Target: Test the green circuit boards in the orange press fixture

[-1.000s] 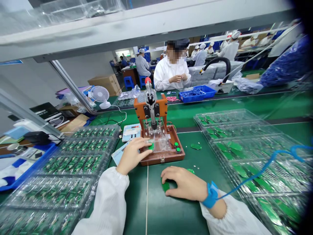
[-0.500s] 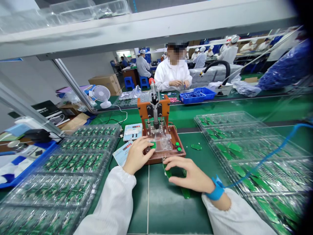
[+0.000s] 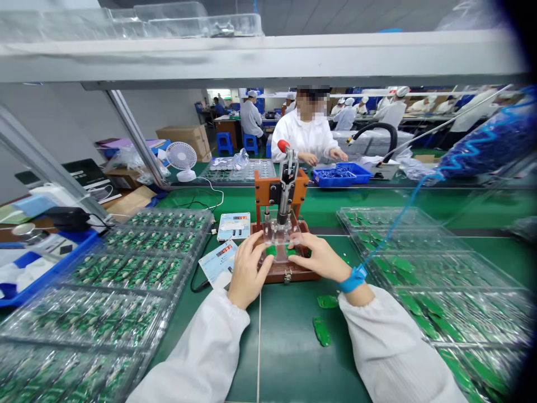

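A toggle-clamp test fixture [image 3: 282,190] with an orange frame, red-tipped lever and clear plates stands in front of me. My left hand [image 3: 248,271] has its thumb and fingers around a green circuit board [image 3: 271,251] on the left of the fixture's bed. My right hand [image 3: 323,258] wears a blue wrist strap [image 3: 353,279] and pinches a second green circuit board [image 3: 291,252] on the bed's right side. Two loose green boards, one upper [image 3: 328,301] and one lower [image 3: 322,331], lie on the green mat nearer me.
Clear trays of circuit boards stand on the left [image 3: 121,302] and right [image 3: 419,268]. Two meters with red digits [image 3: 218,262] sit left of the fixture. Beyond are a small fan [image 3: 182,157], a blue bin [image 3: 342,174] and a co-worker [image 3: 304,131]. A shelf [image 3: 268,59] crosses overhead.
My right hand has moved from the front of the fixture up to its bed, bringing a green board with it. My left hand stays at the left board. The view has shifted slightly.
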{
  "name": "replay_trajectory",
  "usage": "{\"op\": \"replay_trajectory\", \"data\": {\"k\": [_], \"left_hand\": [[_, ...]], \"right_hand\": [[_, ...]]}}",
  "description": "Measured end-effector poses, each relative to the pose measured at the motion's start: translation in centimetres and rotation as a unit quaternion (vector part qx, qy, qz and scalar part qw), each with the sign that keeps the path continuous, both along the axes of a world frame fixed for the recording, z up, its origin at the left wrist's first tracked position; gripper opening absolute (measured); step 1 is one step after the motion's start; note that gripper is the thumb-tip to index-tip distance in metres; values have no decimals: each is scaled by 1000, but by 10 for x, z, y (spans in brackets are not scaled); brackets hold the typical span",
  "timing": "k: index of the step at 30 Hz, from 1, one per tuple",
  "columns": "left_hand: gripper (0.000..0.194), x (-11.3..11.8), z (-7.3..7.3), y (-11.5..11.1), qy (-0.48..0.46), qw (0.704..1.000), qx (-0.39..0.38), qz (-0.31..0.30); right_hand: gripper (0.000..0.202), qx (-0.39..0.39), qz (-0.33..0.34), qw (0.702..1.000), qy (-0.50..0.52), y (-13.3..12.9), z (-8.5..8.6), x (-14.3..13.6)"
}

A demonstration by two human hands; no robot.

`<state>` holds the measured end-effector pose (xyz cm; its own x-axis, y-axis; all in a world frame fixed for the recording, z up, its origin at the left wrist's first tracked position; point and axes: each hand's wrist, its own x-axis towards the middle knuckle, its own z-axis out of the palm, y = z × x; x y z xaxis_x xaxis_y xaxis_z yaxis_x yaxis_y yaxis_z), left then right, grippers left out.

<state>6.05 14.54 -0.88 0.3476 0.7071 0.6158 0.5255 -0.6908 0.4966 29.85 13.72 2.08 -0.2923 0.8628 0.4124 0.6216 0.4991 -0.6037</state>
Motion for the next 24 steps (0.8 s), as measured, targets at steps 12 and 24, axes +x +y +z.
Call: {"op": "replay_trajectory", "data": {"k": [12, 24], "left_hand": [[17, 2, 7, -6, -29, 999, 26, -4], [17, 28, -3, -39, 5, 971, 42, -236]], "right_hand": [[19, -40, 5, 999, 11, 1, -2, 6], [25, 185, -170, 948, 195, 56, 88, 16]]}}
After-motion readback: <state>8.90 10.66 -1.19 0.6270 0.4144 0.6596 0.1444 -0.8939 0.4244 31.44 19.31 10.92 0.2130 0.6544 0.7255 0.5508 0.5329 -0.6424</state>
